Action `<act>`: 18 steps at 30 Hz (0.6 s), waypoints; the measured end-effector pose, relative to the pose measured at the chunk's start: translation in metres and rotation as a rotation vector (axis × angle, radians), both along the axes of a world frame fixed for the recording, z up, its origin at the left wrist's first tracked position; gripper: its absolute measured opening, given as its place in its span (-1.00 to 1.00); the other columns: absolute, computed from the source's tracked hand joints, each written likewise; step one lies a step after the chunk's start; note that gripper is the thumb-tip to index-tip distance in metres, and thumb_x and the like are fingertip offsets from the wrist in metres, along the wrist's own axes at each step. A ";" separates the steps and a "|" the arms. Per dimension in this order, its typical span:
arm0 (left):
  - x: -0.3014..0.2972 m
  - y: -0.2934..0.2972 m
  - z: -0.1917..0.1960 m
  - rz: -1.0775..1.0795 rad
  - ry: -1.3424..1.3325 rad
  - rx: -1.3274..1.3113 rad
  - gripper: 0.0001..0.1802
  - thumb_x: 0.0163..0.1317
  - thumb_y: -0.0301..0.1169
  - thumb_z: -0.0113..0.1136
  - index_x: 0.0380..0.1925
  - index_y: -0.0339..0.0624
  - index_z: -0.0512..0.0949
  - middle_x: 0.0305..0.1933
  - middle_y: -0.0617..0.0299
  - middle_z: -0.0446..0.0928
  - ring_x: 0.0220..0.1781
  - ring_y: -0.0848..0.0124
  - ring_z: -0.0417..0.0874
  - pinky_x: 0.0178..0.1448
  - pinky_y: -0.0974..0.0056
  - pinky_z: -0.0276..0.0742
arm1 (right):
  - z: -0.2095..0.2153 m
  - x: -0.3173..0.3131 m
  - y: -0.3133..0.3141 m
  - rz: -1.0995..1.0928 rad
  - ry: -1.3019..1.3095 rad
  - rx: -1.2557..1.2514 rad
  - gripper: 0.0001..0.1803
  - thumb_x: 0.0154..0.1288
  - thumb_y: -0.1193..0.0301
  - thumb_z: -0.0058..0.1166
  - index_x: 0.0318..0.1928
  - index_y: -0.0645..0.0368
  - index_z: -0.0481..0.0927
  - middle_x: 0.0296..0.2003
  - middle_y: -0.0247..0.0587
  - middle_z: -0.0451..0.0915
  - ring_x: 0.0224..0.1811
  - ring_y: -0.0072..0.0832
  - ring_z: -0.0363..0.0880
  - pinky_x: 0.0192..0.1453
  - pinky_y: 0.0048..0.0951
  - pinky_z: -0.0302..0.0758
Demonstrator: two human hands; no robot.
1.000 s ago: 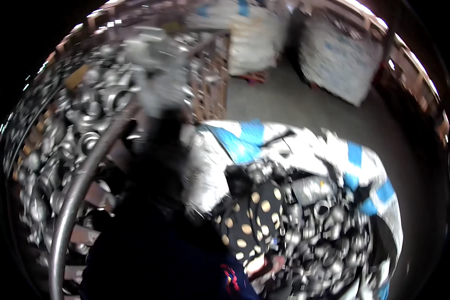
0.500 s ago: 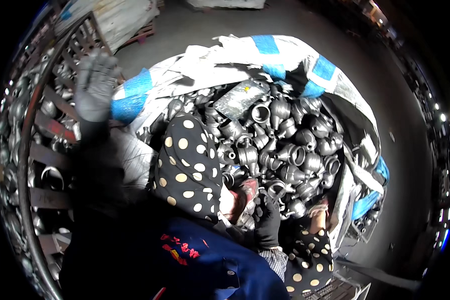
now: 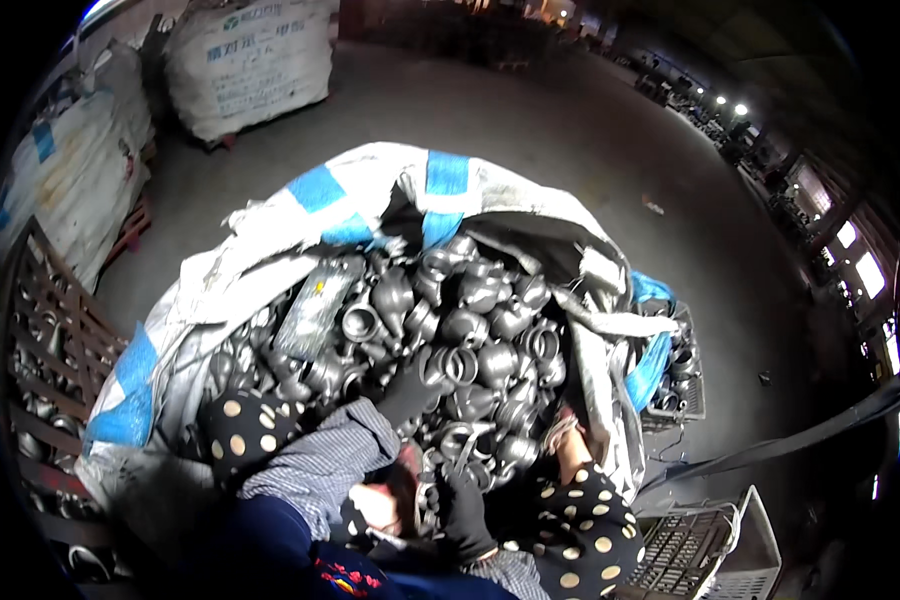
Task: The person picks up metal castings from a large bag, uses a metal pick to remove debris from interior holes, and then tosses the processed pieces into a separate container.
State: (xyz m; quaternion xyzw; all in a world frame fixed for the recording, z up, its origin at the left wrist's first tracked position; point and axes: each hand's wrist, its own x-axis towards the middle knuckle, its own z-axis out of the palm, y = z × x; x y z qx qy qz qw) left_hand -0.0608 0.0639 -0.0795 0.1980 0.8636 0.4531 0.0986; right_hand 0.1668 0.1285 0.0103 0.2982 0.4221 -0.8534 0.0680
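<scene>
A heap of dull grey metal fittings (image 3: pixel 490 365), bulbous with round open mouths, lies inside a large white woven sack (image 3: pixel 370 170) with blue bands. My left hand (image 3: pixel 408 392), in a dark grey glove, reaches into the heap with its fingers closed against a round-mouthed fitting (image 3: pixel 458 366). Nearer to me, my right hand (image 3: pixel 465 515), in a dark glove, is bent beside a ring-mouthed fitting (image 3: pixel 460 440). Its fingertips are partly hidden, so its grip is unclear. A flat grey plate (image 3: pixel 318 308) with a yellow spot leans on the heap's left side.
My legs in dotted trousers (image 3: pixel 585 530) rest among the fittings. At left stands a rusty slatted cage (image 3: pixel 60 350) holding more fittings. Plastic crates (image 3: pixel 685 550) sit at the right, with a dark strap (image 3: pixel 790 445) nearby. Full white sacks (image 3: pixel 250 70) stand farther back.
My left hand has come down from beside the cage at the far left into the heap, onto a fitting. My right hand stays low among the fittings. The view has shifted up and right.
</scene>
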 end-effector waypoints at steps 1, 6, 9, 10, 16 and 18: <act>-0.003 -0.003 -0.037 -0.002 -0.077 -0.064 0.11 0.08 -0.04 0.36 0.48 -0.08 -0.13 0.22 -0.17 0.41 0.19 -0.08 0.50 0.19 -0.04 0.46 | 0.007 -0.003 -0.003 0.024 0.016 -0.009 -0.65 0.49 0.15 -0.11 0.03 0.11 0.56 -0.52 -0.43 0.50 -0.59 -0.66 0.36 -0.51 -0.60 0.28; 0.013 0.029 -0.020 0.070 0.411 -0.693 -0.02 0.09 -0.29 0.36 0.46 -0.12 0.03 0.27 -0.13 0.41 0.25 -0.03 0.47 0.24 0.03 0.44 | 0.018 -0.002 0.001 -0.015 0.039 -0.004 -0.69 0.50 0.19 -0.12 -0.08 0.12 0.59 -0.47 -0.52 0.54 -0.57 -0.76 0.36 -0.50 -0.67 0.26; 0.001 0.021 -0.014 0.044 0.355 -0.698 -0.02 0.09 -0.28 0.36 0.46 -0.11 0.02 0.26 -0.14 0.41 0.24 -0.04 0.48 0.23 0.03 0.44 | 0.021 -0.004 -0.002 -0.010 0.063 -0.019 -0.68 0.51 0.21 -0.13 -0.04 0.14 0.59 -0.44 -0.53 0.55 -0.53 -0.77 0.36 -0.48 -0.69 0.26; -0.006 0.016 -0.013 0.022 0.292 -0.648 -0.01 0.09 -0.28 0.36 0.46 -0.11 0.02 0.26 -0.14 0.41 0.24 -0.04 0.48 0.23 0.03 0.44 | 0.022 -0.004 -0.003 -0.009 0.073 -0.021 -0.67 0.51 0.21 -0.14 -0.01 0.15 0.59 -0.43 -0.53 0.55 -0.52 -0.77 0.36 -0.47 -0.70 0.27; -0.019 -0.011 0.026 -0.028 -0.122 -0.048 0.00 0.09 -0.27 0.36 0.46 -0.11 0.00 0.25 -0.15 0.41 0.22 -0.05 0.49 0.22 0.03 0.46 | 0.018 -0.005 0.000 -0.041 0.047 0.008 -0.62 0.50 0.22 -0.15 0.08 0.19 0.56 -0.49 -0.42 0.52 -0.61 -0.71 0.29 -0.52 -0.65 0.22; -0.004 -0.018 0.044 -0.079 -0.266 0.196 0.00 0.09 -0.27 0.36 0.46 -0.11 -0.01 0.25 -0.16 0.41 0.22 -0.05 0.49 0.21 0.03 0.46 | 0.026 -0.009 0.001 -0.089 0.042 0.029 -0.63 0.49 0.21 -0.13 0.05 0.20 0.57 -0.50 -0.42 0.52 -0.62 -0.71 0.29 -0.52 -0.66 0.22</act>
